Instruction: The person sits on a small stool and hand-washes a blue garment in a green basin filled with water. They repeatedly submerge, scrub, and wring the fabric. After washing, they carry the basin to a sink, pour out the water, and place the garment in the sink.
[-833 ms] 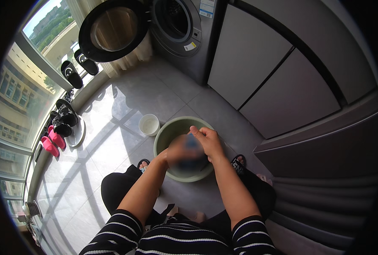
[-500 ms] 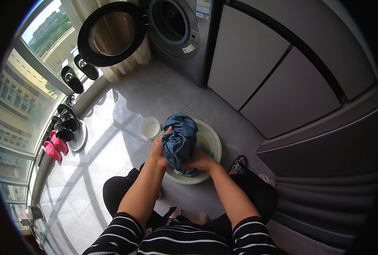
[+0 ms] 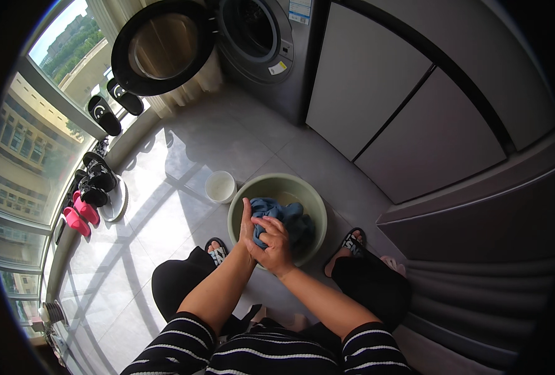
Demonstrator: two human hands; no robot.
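A wet-looking blue cloth garment lies bunched in a pale green basin on the floor between my feet. Over the basin's near left side, my left hand is held on edge with its fingers stretched out. My right hand is against the left palm, its fingers bent and somewhat apart. Neither hand appears to grip the garment, which shows behind and between them. Some water is visible in the far part of the basin.
A small white bowl stands left of the basin. Ahead is a front-loading washing machine with its round door swung open. Grey cabinet doors run along the right. Black shoes and pink slippers line the window.
The blue garment, held up in both hands before, has dropped into the basin. My hands have let go and come together, right fingers against the left palm.
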